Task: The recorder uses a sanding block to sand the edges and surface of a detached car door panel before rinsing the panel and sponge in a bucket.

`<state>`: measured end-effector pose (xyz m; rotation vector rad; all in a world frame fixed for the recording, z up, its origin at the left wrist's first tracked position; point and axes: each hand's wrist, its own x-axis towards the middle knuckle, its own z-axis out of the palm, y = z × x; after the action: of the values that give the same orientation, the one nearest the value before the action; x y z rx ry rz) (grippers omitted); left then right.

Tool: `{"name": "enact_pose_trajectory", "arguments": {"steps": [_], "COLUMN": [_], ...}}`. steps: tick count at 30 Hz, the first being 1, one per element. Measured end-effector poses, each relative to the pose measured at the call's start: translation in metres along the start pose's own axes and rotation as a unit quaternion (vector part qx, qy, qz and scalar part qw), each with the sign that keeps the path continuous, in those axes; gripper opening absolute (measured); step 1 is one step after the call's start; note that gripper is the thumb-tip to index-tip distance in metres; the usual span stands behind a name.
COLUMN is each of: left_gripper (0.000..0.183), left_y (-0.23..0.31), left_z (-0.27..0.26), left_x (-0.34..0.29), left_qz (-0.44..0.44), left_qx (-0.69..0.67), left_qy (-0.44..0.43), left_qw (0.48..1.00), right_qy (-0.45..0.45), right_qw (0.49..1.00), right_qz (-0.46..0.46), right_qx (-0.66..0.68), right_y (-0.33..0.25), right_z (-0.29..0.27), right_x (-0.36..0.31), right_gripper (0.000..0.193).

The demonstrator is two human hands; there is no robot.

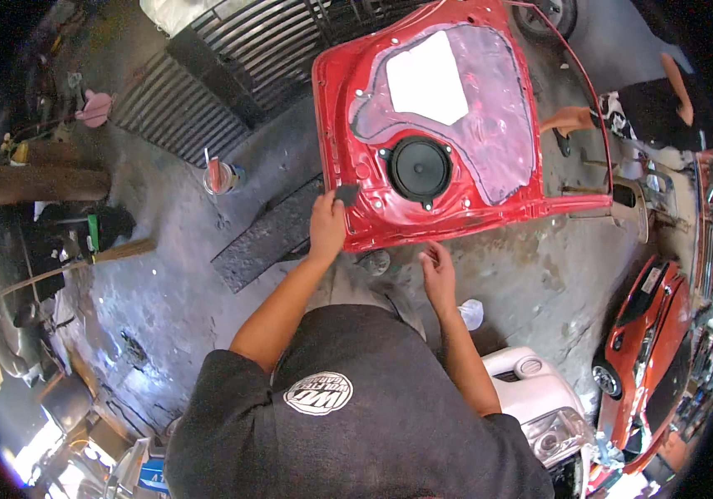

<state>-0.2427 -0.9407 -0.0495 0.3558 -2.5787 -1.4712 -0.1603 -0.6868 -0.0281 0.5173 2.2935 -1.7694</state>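
Note:
A red car door (362,220) is in front of me, its inner side up. Clear plastic sheeting (502,137) and a white panel (427,79) cover part of it, and a round black speaker (420,169) sits in its lower part. My left hand (328,223) is at the door's left edge, closed on a small dark flat piece (346,195) against the red metal. My right hand (438,273) hovers just off the near edge of the door, fingers loosely bent and apart, with nothing visible in it.
Black slatted racks (186,108) stand beyond the door's left side. A can (223,177) and a dark plank (265,233) lie on the floor. Another person (643,108) is at the right. A red car (643,358) and a white bumper (531,382) are nearer, right.

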Motion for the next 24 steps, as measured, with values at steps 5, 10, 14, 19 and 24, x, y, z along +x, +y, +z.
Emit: {"name": "enact_pose_trajectory", "arguments": {"steps": [5, 10, 14, 19, 24], "left_gripper": [0.030, 0.029, 0.031, 0.030, 0.028], "left_y": [0.064, 0.085, 0.086, 0.067, 0.014], "left_z": [0.002, 0.014, 0.022, 0.027, 0.022], "left_x": [-0.055, -0.074, -0.083, -0.091, -0.041], "left_qz": [-0.067, -0.045, -0.009, -0.201, -0.143], "left_qx": [-0.091, -0.205, -0.249, -0.287, -0.226], "left_qy": [-0.233, -0.248, -0.198, -0.242, -0.056], "left_qw": [0.966, 0.946, 0.948, 0.905, 0.962], "right_qy": [-0.007, -0.084, -0.090, -0.182, -0.210], "right_qw": [0.941, 0.993, 0.977, 0.965, 0.947], "right_qz": [-0.272, -0.065, -0.038, 0.027, 0.142], "right_qx": [-0.201, -0.054, 0.189, 0.187, 0.195], "right_y": [-0.048, -0.061, -0.051, -0.032, 0.002], "right_z": [0.010, 0.014, 0.014, 0.029, 0.044], "right_x": [-0.024, -0.028, -0.021, -0.007, 0.015], "right_gripper": [0.036, 0.028, 0.019, 0.021, 0.025]}}
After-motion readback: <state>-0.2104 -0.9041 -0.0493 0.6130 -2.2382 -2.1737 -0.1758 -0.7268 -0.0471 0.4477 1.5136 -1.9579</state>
